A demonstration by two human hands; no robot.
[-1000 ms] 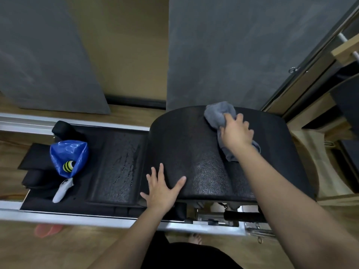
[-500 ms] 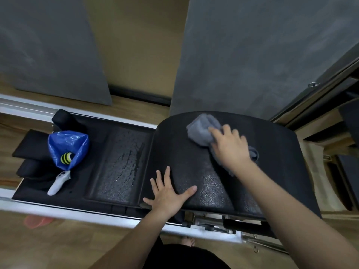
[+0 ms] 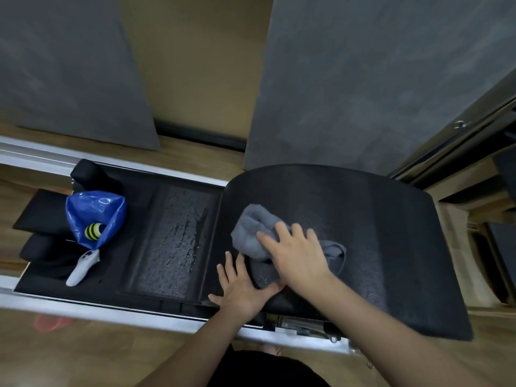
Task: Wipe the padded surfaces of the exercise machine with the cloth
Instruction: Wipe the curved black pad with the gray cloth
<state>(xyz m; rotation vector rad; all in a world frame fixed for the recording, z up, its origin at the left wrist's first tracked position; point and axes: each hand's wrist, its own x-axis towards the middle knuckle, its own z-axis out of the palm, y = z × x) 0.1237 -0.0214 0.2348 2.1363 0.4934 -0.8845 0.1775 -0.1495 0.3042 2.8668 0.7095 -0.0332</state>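
Note:
A curved black padded arc (image 3: 391,247) sits on the right part of the exercise machine. A grey cloth (image 3: 251,233) lies bunched on its left half, and my right hand (image 3: 296,255) presses flat on the cloth with straight fingers. My left hand (image 3: 240,286) rests open on the near left edge of the arc, fingers spread, just below the cloth. Left of the arc lies the flat black carriage pad (image 3: 173,241), which shows wet streaks.
A blue bag (image 3: 95,216) with a yellow-and-black striped item and a white spray handle (image 3: 82,268) lie on the machine's left end beside black shoulder blocks (image 3: 86,171). Silver rails (image 3: 83,305) frame the machine. Grey panels (image 3: 363,79) stand against the wall behind.
My right hand has dragged the cloth from the arc's far top down and to the left, toward my left hand. The left hand has stayed at the near edge.

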